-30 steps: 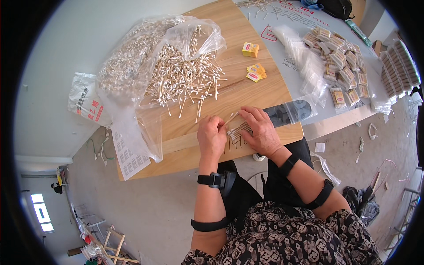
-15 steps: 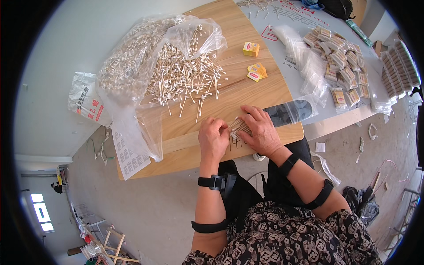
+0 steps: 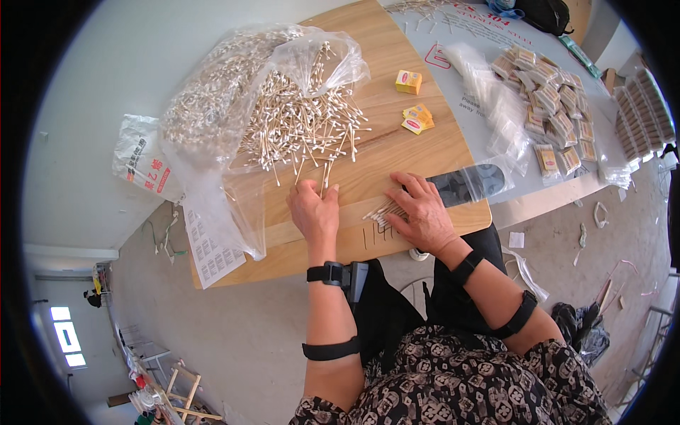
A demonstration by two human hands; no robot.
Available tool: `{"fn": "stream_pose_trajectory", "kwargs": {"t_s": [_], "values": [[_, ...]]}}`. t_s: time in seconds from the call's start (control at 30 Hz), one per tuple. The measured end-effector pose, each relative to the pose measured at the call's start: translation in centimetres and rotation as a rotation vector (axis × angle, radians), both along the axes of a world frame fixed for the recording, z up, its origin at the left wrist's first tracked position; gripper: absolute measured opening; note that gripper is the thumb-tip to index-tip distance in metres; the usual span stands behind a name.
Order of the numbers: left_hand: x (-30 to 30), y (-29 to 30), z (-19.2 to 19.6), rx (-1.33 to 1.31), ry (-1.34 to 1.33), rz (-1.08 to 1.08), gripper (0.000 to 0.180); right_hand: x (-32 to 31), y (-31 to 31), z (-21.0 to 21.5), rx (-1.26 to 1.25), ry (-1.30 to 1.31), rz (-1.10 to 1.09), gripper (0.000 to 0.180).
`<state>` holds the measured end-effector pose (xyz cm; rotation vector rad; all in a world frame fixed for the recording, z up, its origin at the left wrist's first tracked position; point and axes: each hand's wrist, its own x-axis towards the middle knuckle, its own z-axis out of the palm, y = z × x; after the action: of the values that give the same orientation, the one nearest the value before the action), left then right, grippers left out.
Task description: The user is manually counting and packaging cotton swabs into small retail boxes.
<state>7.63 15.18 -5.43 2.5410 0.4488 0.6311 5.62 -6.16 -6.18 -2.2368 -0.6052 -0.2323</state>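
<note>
A loose heap of cotton swabs (image 3: 301,117) with white tips and wooden sticks spills from a clear plastic bag (image 3: 205,106) on the wooden table. At the heap's near edge is my left hand (image 3: 314,212), its thumb and fingers apart beside a few stray swab ends. Farther right, my right hand (image 3: 423,216) curls over a small bundle of swabs (image 3: 382,215), holding it against the tabletop. The bundle's white tips stick out to the left, and the fingers cover the rest. Touching the right fingertips is a dark flat object (image 3: 453,185) with a clear bag over part of it.
Yellow card stacks (image 3: 409,81) (image 3: 417,119) lie beyond my right hand. Clear empty bags (image 3: 489,99) fan across the grey surface at right, beside many packed swab packets (image 3: 556,106). A printed sheet (image 3: 212,248) hangs over the table's left edge.
My left hand has left the small bundle and moved left to the heap's near edge, its fingers spreading. My right hand stays on the bundle.
</note>
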Motion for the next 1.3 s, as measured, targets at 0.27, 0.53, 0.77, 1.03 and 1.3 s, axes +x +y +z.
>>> {"fn": "stream_pose_trajectory", "kwargs": {"t_s": [0.27, 0.53, 0.77, 1.03, 1.3], "values": [[0.1, 1.4, -0.9, -0.052, 0.081, 0.017, 0.009, 0.1, 0.0, 0.0, -0.01, 0.002, 0.002, 0.04], [-1.3, 1.2, -0.2, 0.023, 0.119, 0.009, 0.012, 0.1, -0.1, -0.1, -0.01, -0.01, -0.002, 0.04], [0.4, 1.4, 0.0, 0.201, 0.304, -0.041, 0.014, 0.0, -0.1, 0.0, -0.006, -0.009, -0.005, 0.04], [-0.6, 1.2, 2.2, -0.362, 0.418, -0.203, 0.013, 0.3, -0.4, -0.4, -0.009, -0.039, -0.022, 0.038], [-0.9, -2.6, 0.8, 0.0, 0.128, -0.489, 0.014, -0.1, -0.1, -0.8, 0.351, 0.034, -0.12, 0.037]]}}
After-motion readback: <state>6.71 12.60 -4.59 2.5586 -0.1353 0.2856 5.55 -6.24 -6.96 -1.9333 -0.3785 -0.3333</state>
